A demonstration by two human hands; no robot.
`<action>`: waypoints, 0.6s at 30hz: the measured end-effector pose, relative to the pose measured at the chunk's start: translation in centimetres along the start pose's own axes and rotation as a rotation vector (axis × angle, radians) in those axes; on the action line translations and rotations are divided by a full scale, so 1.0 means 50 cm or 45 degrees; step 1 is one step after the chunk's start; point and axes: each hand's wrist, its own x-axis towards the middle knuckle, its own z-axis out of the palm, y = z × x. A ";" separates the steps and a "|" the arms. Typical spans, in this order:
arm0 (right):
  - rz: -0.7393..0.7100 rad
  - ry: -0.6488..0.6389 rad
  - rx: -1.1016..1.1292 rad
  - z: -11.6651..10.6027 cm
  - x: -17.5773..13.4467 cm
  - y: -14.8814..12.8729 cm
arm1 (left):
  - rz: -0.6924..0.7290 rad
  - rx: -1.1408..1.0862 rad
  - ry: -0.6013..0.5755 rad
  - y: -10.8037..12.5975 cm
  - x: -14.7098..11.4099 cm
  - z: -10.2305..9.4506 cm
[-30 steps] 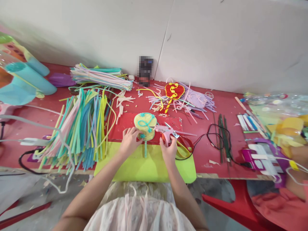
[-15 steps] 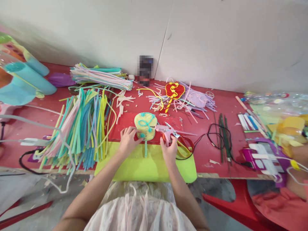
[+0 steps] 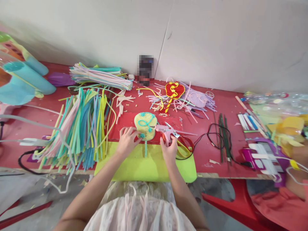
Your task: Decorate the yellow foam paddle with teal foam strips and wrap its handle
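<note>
A round pale-yellow fan of coiled pipe cleaners [image 3: 141, 121], trimmed with turquoise loops and small flowers, lies before me with its turquoise handle [image 3: 145, 149] toward me. My left hand [image 3: 127, 139] pinches its lower left edge, by a turquoise flower. In my right hand [image 3: 169, 149] is a pink glue gun [image 3: 162, 128], its nozzle at the fan's right edge and a long pink glue stick out the back. Scissor blades [image 3: 176, 135] and an orange handle show at the same hand; how they are gripped is partly hidden.
Pipe cleaner bundles [image 3: 84, 128] spread on the left. A red heart-shaped fan [image 3: 174, 91] and a lilac fan [image 3: 196, 98] lie behind. A black cable [image 3: 209, 134] curls at right, near dark green stems [image 3: 223, 138]. Beneath my arms is a lime-green board [image 3: 154, 170].
My left hand shifts slightly left and its fingers rise a little at the fan's edge. The fan, the glue gun and my right hand stay in place.
</note>
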 end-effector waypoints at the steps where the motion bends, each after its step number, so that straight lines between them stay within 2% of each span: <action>1: 0.003 0.003 -0.005 0.000 0.000 -0.001 | 0.008 0.004 -0.002 0.001 -0.001 -0.002; 7: 0.022 0.000 -0.017 0.000 0.000 -0.002 | -0.024 -0.005 0.008 0.009 -0.002 -0.007; 14: 0.023 0.010 -0.002 0.002 0.001 -0.002 | -0.087 -0.038 -0.036 0.016 -0.004 0.021; 18: 0.015 0.009 -0.009 0.002 0.001 -0.002 | -0.079 -0.047 -0.041 0.010 -0.007 0.025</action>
